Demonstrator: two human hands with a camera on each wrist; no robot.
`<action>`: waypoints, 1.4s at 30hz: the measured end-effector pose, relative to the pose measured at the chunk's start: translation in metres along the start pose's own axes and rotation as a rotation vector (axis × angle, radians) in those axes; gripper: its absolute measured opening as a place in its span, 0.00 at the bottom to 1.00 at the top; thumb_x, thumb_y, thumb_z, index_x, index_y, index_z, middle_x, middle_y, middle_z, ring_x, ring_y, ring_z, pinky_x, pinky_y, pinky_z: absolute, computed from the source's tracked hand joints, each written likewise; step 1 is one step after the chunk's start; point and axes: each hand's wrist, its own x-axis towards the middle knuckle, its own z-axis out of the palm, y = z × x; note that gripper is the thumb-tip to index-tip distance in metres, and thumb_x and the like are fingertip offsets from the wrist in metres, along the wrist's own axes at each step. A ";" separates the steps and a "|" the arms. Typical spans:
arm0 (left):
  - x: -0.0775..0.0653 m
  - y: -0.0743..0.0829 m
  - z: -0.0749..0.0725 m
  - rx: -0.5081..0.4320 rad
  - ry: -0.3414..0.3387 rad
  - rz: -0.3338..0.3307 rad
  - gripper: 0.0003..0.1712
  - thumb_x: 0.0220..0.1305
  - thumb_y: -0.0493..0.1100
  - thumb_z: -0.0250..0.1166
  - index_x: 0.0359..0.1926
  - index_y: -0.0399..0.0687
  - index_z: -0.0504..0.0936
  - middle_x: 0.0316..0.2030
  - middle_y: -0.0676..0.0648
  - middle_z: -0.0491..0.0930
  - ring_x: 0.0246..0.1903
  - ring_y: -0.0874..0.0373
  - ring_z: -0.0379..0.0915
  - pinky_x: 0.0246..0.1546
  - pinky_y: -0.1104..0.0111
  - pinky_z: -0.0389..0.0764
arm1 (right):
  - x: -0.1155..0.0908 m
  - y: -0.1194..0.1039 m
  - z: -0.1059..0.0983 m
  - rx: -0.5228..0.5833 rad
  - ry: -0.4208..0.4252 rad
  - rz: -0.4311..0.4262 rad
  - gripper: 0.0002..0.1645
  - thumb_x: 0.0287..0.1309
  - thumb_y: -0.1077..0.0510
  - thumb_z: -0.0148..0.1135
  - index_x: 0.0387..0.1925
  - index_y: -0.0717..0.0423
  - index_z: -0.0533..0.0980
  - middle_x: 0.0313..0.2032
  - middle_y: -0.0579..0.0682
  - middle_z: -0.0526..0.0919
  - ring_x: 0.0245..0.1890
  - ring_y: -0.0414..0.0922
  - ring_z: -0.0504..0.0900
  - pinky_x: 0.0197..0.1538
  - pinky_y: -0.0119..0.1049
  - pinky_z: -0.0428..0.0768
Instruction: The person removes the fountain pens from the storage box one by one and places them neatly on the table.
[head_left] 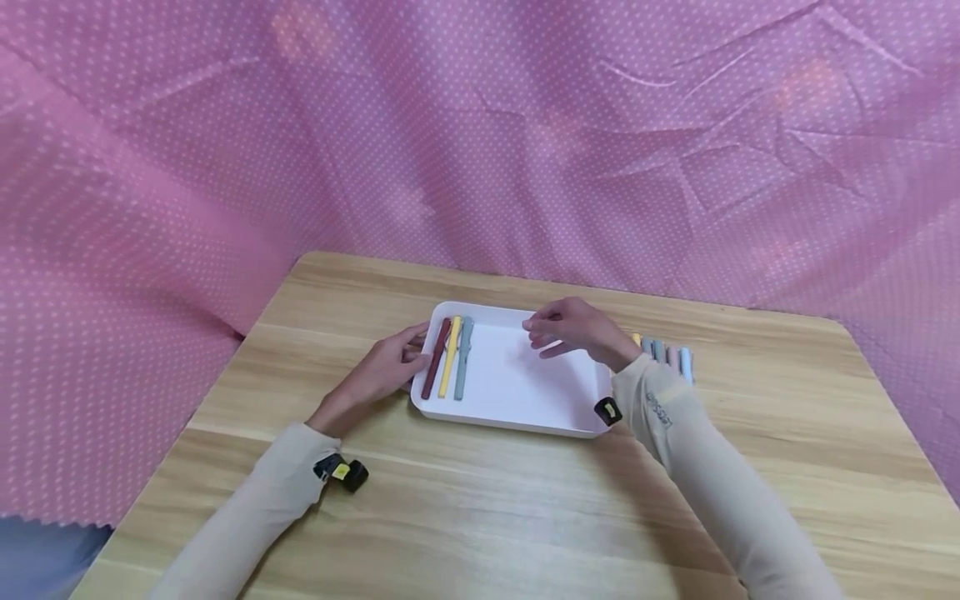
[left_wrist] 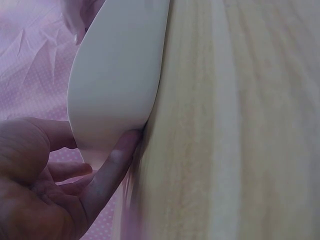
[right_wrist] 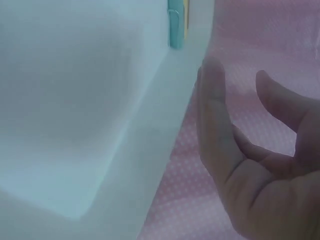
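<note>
A white rectangular tray (head_left: 525,396) lies on the table, with three pens side by side at its left end: a dark red pen (head_left: 437,360), a yellow pen (head_left: 450,358) and a grey-green pen (head_left: 463,358). My left hand (head_left: 386,362) rests against the tray's left end. In the left wrist view its fingers (left_wrist: 107,172) touch the outer wall, one low by the tabletop. Above the tray's far right part hovers my right hand (head_left: 577,327), fingers loosely bent. The right wrist view shows nothing between its thumb and fingers (right_wrist: 215,115).
Just right of the tray, several more pens (head_left: 672,358) lie in a row, partly hidden by the right wrist. The wooden table (head_left: 480,517) ends at a pink dotted curtain (head_left: 480,150) behind and at the left.
</note>
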 end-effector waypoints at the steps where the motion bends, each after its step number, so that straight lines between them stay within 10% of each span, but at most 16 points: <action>1: 0.000 0.000 0.000 -0.001 -0.001 0.003 0.38 0.79 0.39 0.57 0.83 0.47 0.53 0.71 0.34 0.68 0.64 0.40 0.75 0.46 0.61 0.90 | 0.002 -0.001 0.003 -0.008 -0.007 0.005 0.23 0.74 0.60 0.61 0.59 0.76 0.74 0.54 0.74 0.80 0.54 0.62 0.83 0.53 0.45 0.88; 42: 0.002 -0.001 -0.001 -0.022 -0.004 0.027 0.38 0.78 0.37 0.57 0.82 0.43 0.53 0.71 0.34 0.68 0.65 0.40 0.74 0.48 0.61 0.89 | 0.059 -0.023 0.070 -0.162 0.000 0.155 0.20 0.68 0.54 0.69 0.47 0.69 0.81 0.39 0.61 0.87 0.37 0.51 0.88 0.43 0.39 0.90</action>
